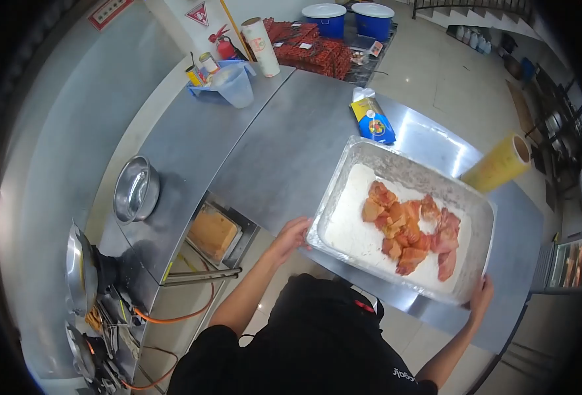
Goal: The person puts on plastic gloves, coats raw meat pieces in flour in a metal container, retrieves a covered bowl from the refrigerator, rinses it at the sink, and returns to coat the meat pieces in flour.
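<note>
Metal tray (406,166) at the worktop's (284,145) near side, holding meat pieces (406,227). Long axis runs left to right, right end slanting nearer; left hand (291,237) and right hand (480,296) clamp opposite ends, neither nearer.

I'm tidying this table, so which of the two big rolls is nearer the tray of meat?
The yellow roll, close by the far side of the tray. The white roll is well away from it, beside the light-blue container.
</note>
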A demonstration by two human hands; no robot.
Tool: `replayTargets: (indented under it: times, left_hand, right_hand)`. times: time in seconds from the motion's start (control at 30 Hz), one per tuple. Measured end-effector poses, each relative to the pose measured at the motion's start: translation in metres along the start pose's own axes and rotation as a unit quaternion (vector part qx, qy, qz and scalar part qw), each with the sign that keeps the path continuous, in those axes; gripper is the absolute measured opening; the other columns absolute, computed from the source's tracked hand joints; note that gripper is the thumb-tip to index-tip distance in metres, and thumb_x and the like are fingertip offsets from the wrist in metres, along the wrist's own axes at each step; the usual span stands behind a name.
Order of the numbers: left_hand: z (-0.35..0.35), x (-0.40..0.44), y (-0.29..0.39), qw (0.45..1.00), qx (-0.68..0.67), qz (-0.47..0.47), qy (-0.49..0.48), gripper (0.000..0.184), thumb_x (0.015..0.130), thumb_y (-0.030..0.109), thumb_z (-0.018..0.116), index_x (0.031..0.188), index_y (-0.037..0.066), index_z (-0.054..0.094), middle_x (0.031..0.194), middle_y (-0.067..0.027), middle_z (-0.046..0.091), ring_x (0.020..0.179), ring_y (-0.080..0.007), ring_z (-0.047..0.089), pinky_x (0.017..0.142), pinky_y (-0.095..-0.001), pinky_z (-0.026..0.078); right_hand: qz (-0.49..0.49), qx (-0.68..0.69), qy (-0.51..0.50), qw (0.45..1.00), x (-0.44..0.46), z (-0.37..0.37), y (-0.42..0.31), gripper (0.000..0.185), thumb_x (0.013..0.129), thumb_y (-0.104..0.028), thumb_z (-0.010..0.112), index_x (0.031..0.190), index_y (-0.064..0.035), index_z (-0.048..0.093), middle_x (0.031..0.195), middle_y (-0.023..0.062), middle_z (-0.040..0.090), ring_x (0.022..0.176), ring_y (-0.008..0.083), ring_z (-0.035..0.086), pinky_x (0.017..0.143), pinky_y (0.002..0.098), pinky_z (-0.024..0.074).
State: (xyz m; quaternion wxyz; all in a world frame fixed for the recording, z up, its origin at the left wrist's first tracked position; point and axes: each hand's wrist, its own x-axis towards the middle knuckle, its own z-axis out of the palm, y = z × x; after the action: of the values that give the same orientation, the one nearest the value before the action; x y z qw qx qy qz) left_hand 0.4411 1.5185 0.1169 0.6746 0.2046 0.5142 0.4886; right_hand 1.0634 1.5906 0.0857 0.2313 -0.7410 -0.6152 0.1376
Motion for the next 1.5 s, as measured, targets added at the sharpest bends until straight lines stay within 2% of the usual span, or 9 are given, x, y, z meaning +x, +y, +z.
replayTargets:
  times: [0.3,0.43,0.6,0.7,0.87,1.0,1.13,1.43,1.5]
  left_hand:
    - [-0.063,-0.003,0.086,0.937,0.337,-0.089,-0.009,0.068,0.095,0.062,0.039,0.147,0.019,0.030,0.134,-0.0131,0.052,0.117,-0.0251,0.055,0.099,-0.0435,0.043]
    - [-0.046,-0.002,0.152,0.929,-0.304,0.125,-0.169,0.093,0.081,0.083,0.027,0.153,0.026,0.015,0.155,-0.0184,0.022,0.140,-0.0402,0.026,0.109,-0.0595,0.026]
    - [-0.068,0.021,0.223,0.879,-0.374,0.162,-0.247,0.092,0.082,0.083,0.023,0.154,0.028,0.009,0.158,-0.0197,0.007,0.143,-0.0451,0.015,0.111,-0.0661,0.013]
    - [-0.115,0.063,0.233,0.878,-0.379,0.111,-0.271,0.091,0.084,0.081,0.021,0.154,0.023,0.015,0.155,-0.0203,0.021,0.139,-0.0414,0.027,0.111,-0.0597,0.021]
    - [-0.214,0.144,0.243,0.985,0.156,0.034,-0.069,0.056,0.098,0.055,0.040,0.129,0.010,0.054,0.124,-0.0133,0.060,0.110,-0.0244,0.058,0.098,-0.0414,0.042]
    - [-0.256,0.233,0.229,0.911,0.363,0.185,0.068,0.031,0.089,0.025,0.064,0.114,0.007,0.062,0.113,-0.0104,0.064,0.101,-0.0228,0.060,0.089,-0.0358,0.046]
    - [-0.262,0.273,0.237,0.773,0.562,0.278,0.098,0.030,0.081,0.015,0.070,0.109,0.008,0.064,0.101,-0.0104,0.063,0.095,-0.0288,0.059,0.085,-0.0372,0.047]
    - [-0.274,0.283,0.242,0.665,0.542,0.445,0.256,0.015,0.086,0.013,0.064,0.096,0.011,0.074,0.105,-0.0104,0.059,0.102,-0.0285,0.056,0.081,-0.0361,0.046]
    - [-0.267,0.275,0.250,0.739,0.429,0.449,0.261,0.018,0.091,0.013,0.060,0.100,0.012,0.074,0.105,-0.0101,0.058,0.102,-0.0243,0.056,0.080,-0.0345,0.047]
  right_hand:
    - [-0.023,0.092,0.101,0.990,0.081,-0.010,-0.183,0.035,0.094,-0.018,0.058,0.125,-0.0006,0.056,0.103,0.0140,0.062,0.091,0.0224,0.058,0.081,0.0348,0.0478]
    - [-0.185,0.141,-0.076,0.970,0.165,0.072,-0.349,0.032,0.090,-0.016,0.064,0.120,-0.0054,0.060,0.111,0.0145,0.062,0.100,0.0241,0.060,0.085,0.0346,0.0484]
    - [-0.330,-0.003,-0.154,0.931,0.305,0.262,-0.452,0.077,0.075,-0.028,0.080,0.139,-0.0110,0.043,0.124,0.0235,0.056,0.115,0.0352,0.055,0.094,0.0410,0.0473]
    - [-0.170,-0.066,-0.254,0.950,0.342,0.353,-0.450,0.110,0.062,-0.039,0.086,0.147,-0.0027,0.027,0.136,0.0262,0.048,0.126,0.0383,0.048,0.102,0.0443,0.0411]
    - [-0.297,-0.086,-0.280,0.909,0.272,0.401,-0.548,0.111,0.055,-0.039,0.089,0.146,-0.0103,0.031,0.137,0.0225,0.046,0.127,0.0420,0.043,0.106,0.0466,0.0382]
    - [-0.275,-0.156,-0.367,0.875,0.143,0.386,-0.653,0.106,0.059,-0.035,0.087,0.146,-0.0265,0.028,0.145,0.0175,0.034,0.132,0.0439,0.035,0.098,0.0701,0.0334]
    - [-0.301,-0.183,-0.369,0.860,0.097,0.401,-0.670,0.105,0.062,-0.033,0.085,0.148,-0.0229,0.025,0.146,0.0185,0.030,0.133,0.0462,0.031,0.098,0.0700,0.0339]
    - [-0.287,-0.186,-0.368,0.865,0.102,0.402,-0.674,0.103,0.063,-0.032,0.083,0.148,-0.0211,0.026,0.146,0.0181,0.030,0.133,0.0447,0.031,0.099,0.0687,0.0338]
    - [-0.283,-0.190,-0.370,0.864,0.099,0.401,-0.674,0.103,0.063,-0.032,0.084,0.148,-0.0213,0.026,0.146,0.0178,0.030,0.134,0.0445,0.031,0.099,0.0686,0.0334]
